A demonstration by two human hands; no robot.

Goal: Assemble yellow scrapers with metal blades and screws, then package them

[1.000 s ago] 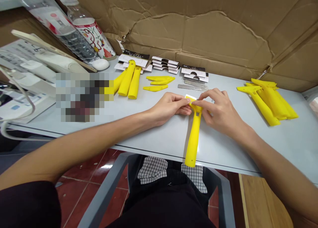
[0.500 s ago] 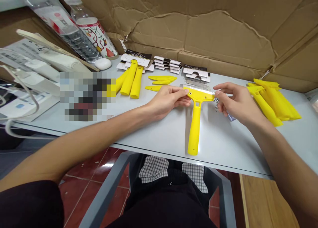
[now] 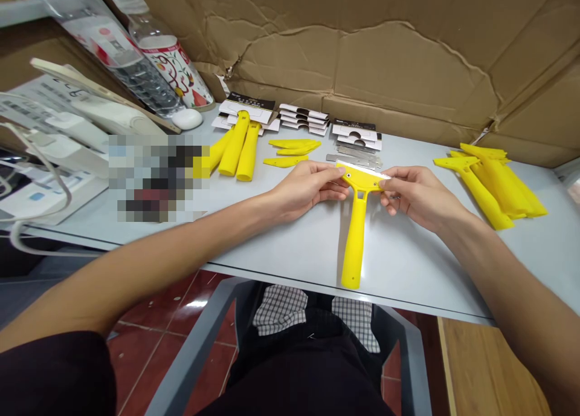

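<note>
A yellow scraper [image 3: 354, 234] is held over the grey table [image 3: 290, 247], its handle pointing toward me and a metal blade along its wide head. My left hand [image 3: 312, 189] pinches the left corner of the head between thumb and fingers. At the right corner, my right hand [image 3: 410, 192] has its thumb and fingers closed on the head. Two screws show in the head, near its ends. Just behind it lie several loose metal blades [image 3: 360, 156]. Left of these are thin yellow strips [image 3: 294, 147].
Yellow handles [image 3: 235, 147] with printed cards stand back left; folded cards [image 3: 304, 118] lie beside them. More yellow scraper bodies [image 3: 502, 186] are at the right. Bottles [image 3: 170, 65] and white boxes [image 3: 58, 144] crowd the left, and cardboard [image 3: 339, 53] rises behind.
My right hand has moved left and closed on the scraper's right corner, where its fingers were apart before. The scraper has shifted slightly toward me.
</note>
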